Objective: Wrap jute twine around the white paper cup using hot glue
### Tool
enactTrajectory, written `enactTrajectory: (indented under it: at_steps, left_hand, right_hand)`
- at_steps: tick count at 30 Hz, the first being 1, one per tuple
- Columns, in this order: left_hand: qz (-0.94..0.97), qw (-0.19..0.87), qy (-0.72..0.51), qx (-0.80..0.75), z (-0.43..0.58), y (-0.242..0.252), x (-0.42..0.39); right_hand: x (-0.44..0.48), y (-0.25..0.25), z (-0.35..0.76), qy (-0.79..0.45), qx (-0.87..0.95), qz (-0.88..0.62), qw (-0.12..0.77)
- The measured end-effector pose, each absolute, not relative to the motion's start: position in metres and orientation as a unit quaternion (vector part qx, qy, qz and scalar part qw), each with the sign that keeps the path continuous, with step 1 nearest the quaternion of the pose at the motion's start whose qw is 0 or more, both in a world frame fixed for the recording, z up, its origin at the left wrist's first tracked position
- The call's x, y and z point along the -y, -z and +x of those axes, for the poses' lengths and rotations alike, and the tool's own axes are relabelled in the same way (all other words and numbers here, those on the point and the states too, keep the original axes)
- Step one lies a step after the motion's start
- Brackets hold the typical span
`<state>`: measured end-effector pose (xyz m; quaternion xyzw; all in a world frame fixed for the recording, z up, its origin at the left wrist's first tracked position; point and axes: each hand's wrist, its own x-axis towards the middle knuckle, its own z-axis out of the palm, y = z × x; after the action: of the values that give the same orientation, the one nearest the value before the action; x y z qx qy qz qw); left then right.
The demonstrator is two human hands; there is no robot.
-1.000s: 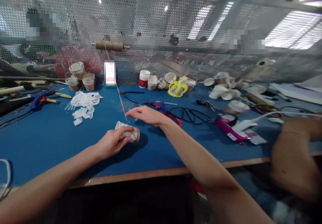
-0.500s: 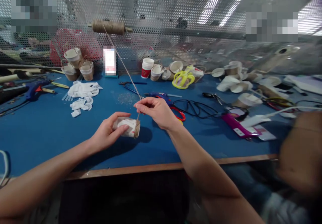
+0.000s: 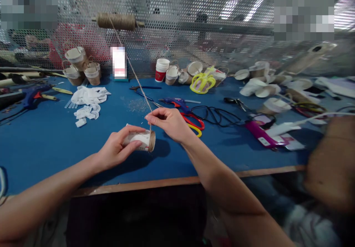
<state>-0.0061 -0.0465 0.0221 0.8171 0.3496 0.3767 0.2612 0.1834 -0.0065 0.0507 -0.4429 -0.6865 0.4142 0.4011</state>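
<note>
My left hand [image 3: 122, 143] is wrapped round a small white paper cup [image 3: 142, 139] lying on its side above the table. Brown twine [image 3: 152, 141] is wound round the cup's right-hand end. Just above that end, my right hand [image 3: 165, 120] pinches the strand of twine [image 3: 135, 77] between thumb and fingertips. From there the strand runs taut, up and to the left, to a spool of twine [image 3: 116, 21] on a rod at the mesh screen.
Red-and-yellow scissors [image 3: 198, 127] and a blue glue gun [image 3: 177, 104] lie behind my right hand. Pliers [image 3: 145, 88], white lace [image 3: 90, 95] and twine-wrapped cups [image 3: 93, 73] stand or lie farther back. A purple glue gun [image 3: 263, 136] is at right, near another person's arm [image 3: 330, 162].
The cup appears turned slightly in my left hand. My right hand has shifted slightly left along with the twine. The whole view has tilted a little.
</note>
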Motion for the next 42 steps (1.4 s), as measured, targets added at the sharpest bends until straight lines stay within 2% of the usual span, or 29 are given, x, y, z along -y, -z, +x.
enactTrajectory:
  at_steps: [16, 25, 29, 33, 39, 42]
  left_hand:
    - [0.855, 0.137, -0.410, -0.285, -0.010, -0.022, 0.051]
    - [0.890, 0.089, -0.379, -0.239, -0.009, -0.016, 0.046]
    - [0.891, 0.132, -0.331, -0.281, -0.011, -0.012, 0.043]
    - [0.859, 0.177, -0.361, -0.318, -0.011, -0.011, 0.040]
    - [0.680, 0.441, -0.429, -0.400, -0.004, -0.018, 0.035]
    - [0.619, 0.495, -0.435, -0.428, -0.001, -0.019, 0.033]
  right_hand:
    - [0.011, -0.049, 0.180, -0.430, 0.694, -0.440, 0.373]
    - [0.012, -0.045, 0.177, -0.561, 0.577, -0.452, 0.385]
    - [0.011, -0.044, 0.174, -0.613, 0.509, -0.455, 0.397]
    - [0.007, -0.041, 0.173, -0.570, 0.526, -0.465, 0.428]
    - [0.008, -0.028, 0.168, -0.427, 0.631, -0.466, 0.450]
    - [0.014, -0.021, 0.162, -0.365, 0.670, -0.462, 0.452]
